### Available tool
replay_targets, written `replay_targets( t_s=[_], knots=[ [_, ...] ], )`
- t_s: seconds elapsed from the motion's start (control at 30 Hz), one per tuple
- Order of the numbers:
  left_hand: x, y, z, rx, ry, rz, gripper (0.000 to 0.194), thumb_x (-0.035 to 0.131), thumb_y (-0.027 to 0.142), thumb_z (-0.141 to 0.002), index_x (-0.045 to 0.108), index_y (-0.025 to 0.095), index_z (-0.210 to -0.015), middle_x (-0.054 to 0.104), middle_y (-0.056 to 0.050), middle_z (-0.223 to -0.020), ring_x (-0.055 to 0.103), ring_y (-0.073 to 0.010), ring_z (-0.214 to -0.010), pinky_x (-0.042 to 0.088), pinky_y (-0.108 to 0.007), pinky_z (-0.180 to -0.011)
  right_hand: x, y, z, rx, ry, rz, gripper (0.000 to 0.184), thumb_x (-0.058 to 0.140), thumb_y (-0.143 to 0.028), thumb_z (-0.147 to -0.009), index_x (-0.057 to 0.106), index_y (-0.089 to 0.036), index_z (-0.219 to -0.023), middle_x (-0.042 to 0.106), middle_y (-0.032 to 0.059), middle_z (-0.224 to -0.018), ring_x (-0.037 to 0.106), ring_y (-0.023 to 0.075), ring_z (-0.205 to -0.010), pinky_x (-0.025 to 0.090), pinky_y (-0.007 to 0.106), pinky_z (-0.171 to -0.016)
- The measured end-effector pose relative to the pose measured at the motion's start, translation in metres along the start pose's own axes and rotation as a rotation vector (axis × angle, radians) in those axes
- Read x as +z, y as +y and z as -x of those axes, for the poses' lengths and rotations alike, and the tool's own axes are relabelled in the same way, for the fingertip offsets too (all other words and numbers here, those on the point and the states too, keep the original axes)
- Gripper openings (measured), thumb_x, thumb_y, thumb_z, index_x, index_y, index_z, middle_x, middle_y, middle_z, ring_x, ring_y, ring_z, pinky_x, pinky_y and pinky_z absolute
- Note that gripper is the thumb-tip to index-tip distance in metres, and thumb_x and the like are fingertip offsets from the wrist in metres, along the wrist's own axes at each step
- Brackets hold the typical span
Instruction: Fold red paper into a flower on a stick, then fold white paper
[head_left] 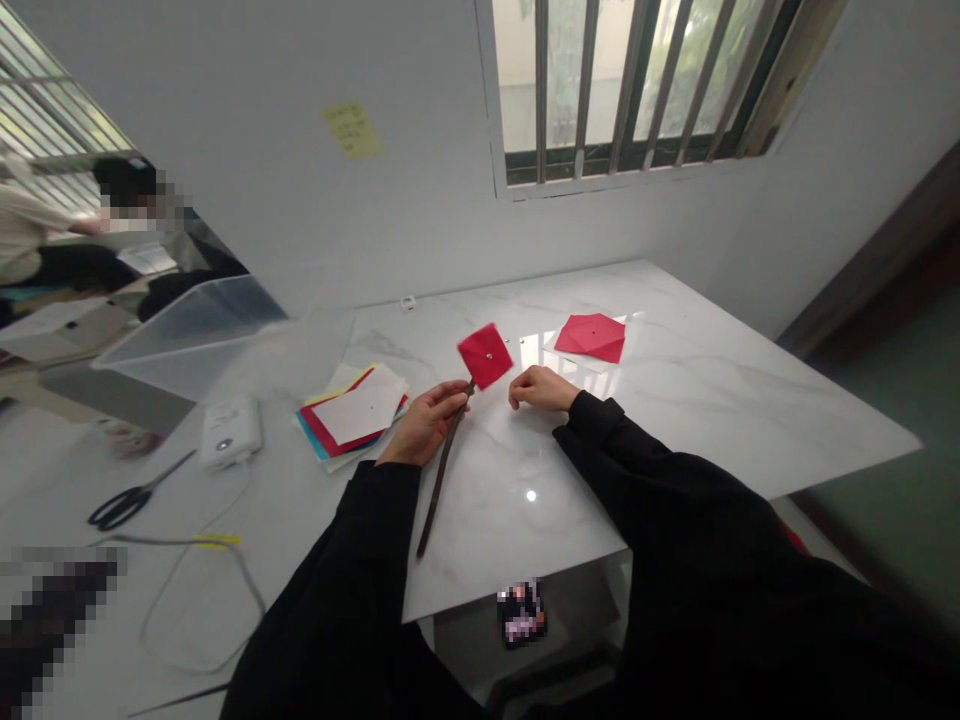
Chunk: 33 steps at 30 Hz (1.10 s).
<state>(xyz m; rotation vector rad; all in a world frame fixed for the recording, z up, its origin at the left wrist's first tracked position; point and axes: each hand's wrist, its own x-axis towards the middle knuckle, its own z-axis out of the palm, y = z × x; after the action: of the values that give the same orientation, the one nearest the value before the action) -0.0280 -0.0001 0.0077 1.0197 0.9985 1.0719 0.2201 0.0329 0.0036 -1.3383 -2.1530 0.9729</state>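
Observation:
My left hand is closed round a dark brown stick that slants down toward the table's near edge. A red folded paper pinwheel with a small pin at its centre sits at the stick's top end. My right hand rests on the white marble table just right of the pinwheel, fingers curled in; what they hold, if anything, is hidden. A second red folded paper piece lies flat on the table farther back right.
A stack of coloured paper sheets lies left of my left hand. Farther left are a white device with a cable, black scissors and a clear plastic box. Another person sits at far left.

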Motion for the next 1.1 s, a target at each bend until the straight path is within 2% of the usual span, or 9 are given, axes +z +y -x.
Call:
replay_targets(
  t_s=[0.2, 0.33, 0.5, 0.57, 0.6, 0.67, 0.77, 0.93, 1.1],
  knots=[
    [0.0009, 0.0002, 0.0005, -0.004, 0.004, -0.003, 0.032, 0.088, 0.02, -0.071, 0.076, 0.015, -0.1, 0.074, -0.007, -0.104, 0.065, -0.0115, -0.082, 0.052, -0.024, -0.079, 0.0017, 0.0055, -0.0022, 0.124, 0.231, 0.044, 0.027, 0.055, -0.018, -0.083, 0.081, -0.018, -0.077, 0.066, 0.0009, -0.064, 0.058, 0.0145, -0.066, 0.038, 0.025, -0.065],
    [-0.0006, -0.0008, -0.0002, 0.001, 0.001, -0.017, 0.033, 0.087, 0.021, -0.072, 0.076, 0.015, -0.102, 0.074, -0.006, -0.104, 0.065, -0.0115, -0.08, 0.052, -0.024, -0.077, 0.001, 0.0076, -0.0027, 0.176, 0.375, 0.047, 0.022, 0.06, -0.019, -0.082, 0.079, -0.019, -0.094, 0.074, 0.0035, -0.08, 0.065, 0.0185, -0.08, 0.043, 0.026, -0.075],
    [-0.0013, -0.0003, 0.0004, -0.02, -0.005, -0.021, 0.033, 0.087, 0.021, -0.072, 0.076, 0.016, -0.103, 0.073, -0.006, -0.102, 0.065, -0.0116, -0.079, 0.051, -0.024, -0.075, 0.0016, 0.0065, -0.0008, 0.155, 0.454, 0.033, 0.065, 0.058, -0.016, -0.08, 0.058, -0.017, -0.144, 0.065, -0.0028, -0.064, 0.061, 0.02, -0.071, 0.044, 0.027, -0.077],
    [-0.001, -0.0002, 0.0007, -0.023, -0.01, -0.026, 0.033, 0.087, 0.022, -0.072, 0.077, 0.016, -0.103, 0.074, -0.005, -0.102, 0.064, -0.0117, -0.079, 0.051, -0.024, -0.076, 0.0005, 0.0059, -0.0002, 0.139, 0.461, 0.032, 0.07, 0.056, -0.016, -0.08, 0.053, -0.016, -0.15, 0.063, -0.0041, -0.062, 0.059, 0.0185, -0.068, 0.043, 0.026, -0.075],
    [-0.0009, -0.0003, 0.0007, -0.019, -0.012, -0.026, 0.033, 0.087, 0.022, -0.072, 0.077, 0.016, -0.103, 0.074, -0.006, -0.102, 0.064, -0.0116, -0.08, 0.052, -0.024, -0.077, -0.0004, 0.0056, -0.0001, 0.142, 0.432, 0.037, 0.064, 0.056, -0.017, -0.08, 0.06, -0.017, -0.144, 0.063, -0.0036, -0.061, 0.058, 0.0176, -0.066, 0.042, 0.026, -0.073],
    [-0.0009, -0.0008, 0.0004, -0.003, -0.01, -0.018, 0.033, 0.088, 0.022, -0.071, 0.077, 0.016, -0.101, 0.074, -0.006, -0.103, 0.065, -0.0115, -0.081, 0.052, -0.024, -0.079, -0.0024, 0.0052, -0.0004, 0.144, 0.306, 0.049, 0.039, 0.055, -0.019, -0.081, 0.079, -0.017, -0.112, 0.062, -0.0014, -0.06, 0.056, 0.016, -0.064, 0.04, 0.025, -0.068],
    [-0.001, -0.0014, -0.0002, 0.009, -0.002, -0.006, 0.033, 0.089, 0.022, -0.07, 0.077, 0.016, -0.1, 0.074, -0.006, -0.103, 0.065, -0.0111, -0.082, 0.052, -0.023, -0.08, -0.0041, 0.0047, -0.0012, 0.129, 0.175, 0.065, 0.028, 0.053, -0.018, -0.081, 0.08, -0.018, -0.073, 0.06, 0.0005, -0.058, 0.054, 0.0145, -0.062, 0.036, 0.025, -0.063],
    [-0.0001, -0.0009, -0.0002, 0.001, 0.002, -0.001, 0.034, 0.089, 0.021, -0.07, 0.077, 0.015, -0.1, 0.074, -0.006, -0.103, 0.065, -0.0112, -0.082, 0.053, -0.024, -0.081, -0.0034, 0.0051, -0.0007, 0.162, 0.287, 0.061, 0.028, 0.053, -0.017, -0.08, 0.081, -0.019, -0.074, 0.059, 0.0001, -0.056, 0.053, 0.0146, -0.061, 0.035, 0.025, -0.063],
    [0.0001, 0.0001, 0.0005, -0.011, 0.002, 0.001, 0.034, 0.088, 0.021, -0.07, 0.076, 0.015, -0.101, 0.074, -0.005, -0.099, 0.065, -0.0109, -0.078, 0.053, -0.023, -0.077, -0.0027, 0.0069, -0.0011, 0.155, 0.308, 0.082, 0.031, 0.051, -0.017, -0.083, 0.081, -0.019, -0.076, 0.068, 0.0024, -0.065, 0.058, 0.0162, -0.067, 0.037, 0.026, -0.067]
  ],
)
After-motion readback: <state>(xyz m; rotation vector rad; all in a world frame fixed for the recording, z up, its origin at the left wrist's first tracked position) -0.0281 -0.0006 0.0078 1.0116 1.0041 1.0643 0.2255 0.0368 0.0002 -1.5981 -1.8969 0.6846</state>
